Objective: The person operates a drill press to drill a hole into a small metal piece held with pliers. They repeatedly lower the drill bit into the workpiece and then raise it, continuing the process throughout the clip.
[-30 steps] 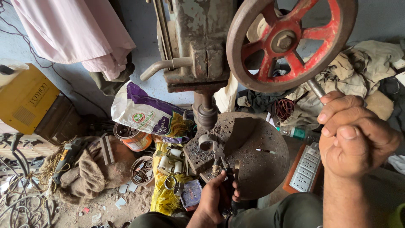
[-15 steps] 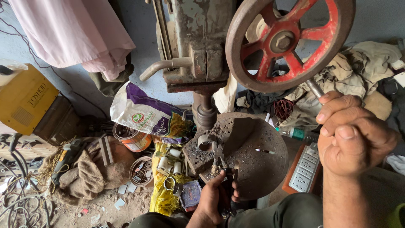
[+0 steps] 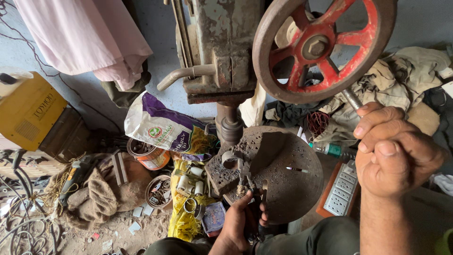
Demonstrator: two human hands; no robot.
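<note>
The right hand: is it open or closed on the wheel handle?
Closed. The right hand is a fist around the metal handle of the red handwheel.

Two bare hands and forearms, seen from above. The right hand (image 3: 398, 156) is broad, with short, blunt nails and deep creases over the knuckles; its forearm, running back from the fingers, is bare and lightly haired, with no sleeve, watch or ring showing. The left hand (image 3: 238, 226) is also bare, its wrist behind the fingers uncovered. Beneath both forearms lies dark olive-grey cloth, the person's clothing.
</note>
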